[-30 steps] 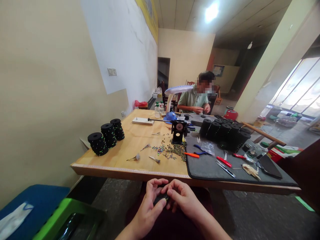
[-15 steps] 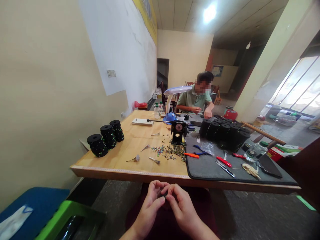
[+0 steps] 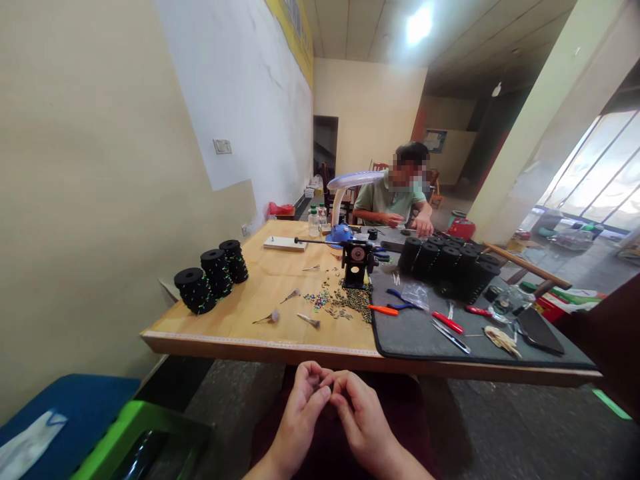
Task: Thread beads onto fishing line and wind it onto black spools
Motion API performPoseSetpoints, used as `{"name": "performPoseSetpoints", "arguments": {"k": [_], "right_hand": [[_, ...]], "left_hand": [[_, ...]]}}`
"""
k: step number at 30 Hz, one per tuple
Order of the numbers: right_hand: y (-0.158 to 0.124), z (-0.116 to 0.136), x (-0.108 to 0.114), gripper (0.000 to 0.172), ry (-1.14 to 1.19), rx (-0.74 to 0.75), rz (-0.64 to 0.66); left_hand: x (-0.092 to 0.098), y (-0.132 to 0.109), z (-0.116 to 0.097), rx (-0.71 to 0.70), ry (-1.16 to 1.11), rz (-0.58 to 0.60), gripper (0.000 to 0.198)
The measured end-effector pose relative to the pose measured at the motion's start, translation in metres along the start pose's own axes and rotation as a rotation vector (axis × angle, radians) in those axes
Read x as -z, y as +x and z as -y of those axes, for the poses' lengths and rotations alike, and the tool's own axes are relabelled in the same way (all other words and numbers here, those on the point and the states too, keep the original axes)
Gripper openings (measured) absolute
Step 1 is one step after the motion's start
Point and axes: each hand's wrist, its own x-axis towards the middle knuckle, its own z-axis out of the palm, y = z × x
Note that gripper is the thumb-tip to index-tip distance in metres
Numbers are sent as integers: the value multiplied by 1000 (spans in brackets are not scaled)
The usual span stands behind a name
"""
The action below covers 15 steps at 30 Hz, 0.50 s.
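Over my lap, just below the table's front edge, my left hand (image 3: 306, 408) and my right hand (image 3: 359, 407) meet at the fingertips. The fingers of both are curled and pinched together around something small and dark, too hidden to name. On the wooden table (image 3: 210, 337) ahead lie small brass-coloured pieces (image 3: 357, 300) and a patch of multicoloured beads (image 3: 317, 301). Several thin bristly bundles (image 3: 273, 316) rest to their left. Behind the pieces stands a black winding device (image 3: 356, 263) with a round dial and a long rod pointing left.
Three black spools (image 3: 195, 293) stand at the left. On the grey mat (image 3: 400, 340) are many black spools (image 3: 450, 263), blue-handled pliers (image 3: 400, 300), an orange-handled tool (image 3: 383, 311), and tweezers (image 3: 451, 337). A lamp (image 3: 340, 200) and a co-worker (image 3: 387, 200) are across the table. A green stool (image 3: 135, 433) stands left.
My fingertips have drawn slightly closer together, covering more of the small dark thing. Across the table, the co-worker's hand at the right has moved a little to the right.
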Motion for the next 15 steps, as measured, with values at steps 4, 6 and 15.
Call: {"name": "performPoseSetpoints", "arguments": {"k": [4, 6, 15], "right_hand": [[-2, -3, -1, 16, 13, 9, -17], [-2, -6, -1, 16, 30, 1, -33], [2, -24, -1, 23, 196, -95, -112]], "left_hand": [[-1, 1, -3, -35, 51, 35, 17], [0, 2, -6, -55, 116, 55, 16], [11, 7, -16, -187, 341, 139, 34]]}}
